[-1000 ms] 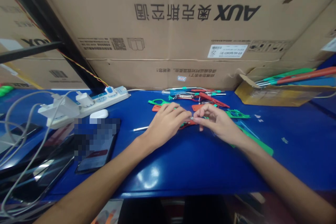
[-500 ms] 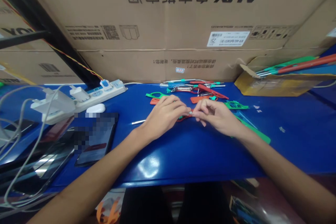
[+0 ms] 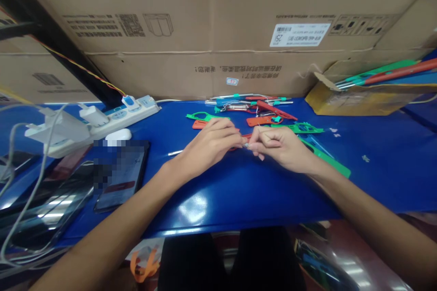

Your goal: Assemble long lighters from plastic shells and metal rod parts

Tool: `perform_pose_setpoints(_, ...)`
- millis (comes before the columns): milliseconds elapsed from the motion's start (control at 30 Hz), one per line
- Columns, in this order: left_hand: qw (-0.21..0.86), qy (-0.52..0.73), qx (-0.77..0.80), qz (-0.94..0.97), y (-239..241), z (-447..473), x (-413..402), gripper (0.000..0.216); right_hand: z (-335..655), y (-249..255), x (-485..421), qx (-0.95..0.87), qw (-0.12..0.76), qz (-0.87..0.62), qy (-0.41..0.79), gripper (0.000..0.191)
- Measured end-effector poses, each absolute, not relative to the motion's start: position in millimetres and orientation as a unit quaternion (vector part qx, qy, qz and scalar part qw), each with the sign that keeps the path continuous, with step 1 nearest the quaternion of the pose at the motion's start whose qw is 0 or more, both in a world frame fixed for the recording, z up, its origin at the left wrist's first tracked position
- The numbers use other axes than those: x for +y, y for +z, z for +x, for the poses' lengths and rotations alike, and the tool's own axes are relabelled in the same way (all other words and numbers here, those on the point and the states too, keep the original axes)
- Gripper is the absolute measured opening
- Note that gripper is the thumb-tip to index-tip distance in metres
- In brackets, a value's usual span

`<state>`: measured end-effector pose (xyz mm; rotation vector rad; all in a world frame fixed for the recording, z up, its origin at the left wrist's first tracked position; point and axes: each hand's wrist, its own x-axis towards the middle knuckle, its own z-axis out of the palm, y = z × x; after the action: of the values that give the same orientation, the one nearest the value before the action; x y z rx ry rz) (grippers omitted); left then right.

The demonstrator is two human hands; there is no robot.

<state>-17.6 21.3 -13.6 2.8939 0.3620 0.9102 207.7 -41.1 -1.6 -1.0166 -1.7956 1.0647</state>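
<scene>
My left hand [image 3: 213, 145] is closed, palm down, over a red plastic piece [image 3: 247, 136], most of which it hides. A thin metal rod [image 3: 175, 153] sticks out past its wrist side; whether it joins the red piece is hidden. My right hand [image 3: 280, 148] pinches a tiny pale piece [image 3: 246, 145], meeting the left fingertips. Just behind the hands lie an orange-red flat part [image 3: 259, 121], a green looped part [image 3: 200, 116] and red parts with metal rods [image 3: 276, 110]. Beside the right wrist is a green flat handle [image 3: 329, 161].
At left are a white power strip [image 3: 119, 118] with chargers, a white earbud case [image 3: 118, 137], a phone [image 3: 124, 182] and cables. A yellow envelope [image 3: 358, 102] holding red and green parts stands back right. A large cardboard box [image 3: 211, 32] walls the back.
The view has tilted down slightly, so the table items sit higher in the picture. Both hands keep meeting at the fingertips, with small finger shifts around the pale piece.
</scene>
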Motion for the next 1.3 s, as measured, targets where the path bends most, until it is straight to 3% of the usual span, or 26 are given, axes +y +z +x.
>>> perform_pose_setpoints(367, 0.039, 0.248, 0.105, 0.962, 1, -17, 14, 0.033, 204, -4, -42, -0.71, 0.401, -0.392, 0.427, 0.067)
perform_pose_setpoints(600, 0.058, 0.207, 0.119, 0.969, -6, -21, 18, 0.029, 201, -10, -37, -0.702, 0.374, -0.404, 0.45, 0.067)
perform_pose_setpoints(933, 0.062, 0.281, 0.119, 0.95, -14, -23, 34, 0.021, 198, -20, -28, -0.58, 0.434, -0.416, 0.549, 0.029)
perform_pose_setpoints(1300, 0.095, 0.302, 0.12, 0.941, -17, -23, 34, 0.019, 200, -21, -27, -0.594, 0.441, -0.417, 0.528, 0.026)
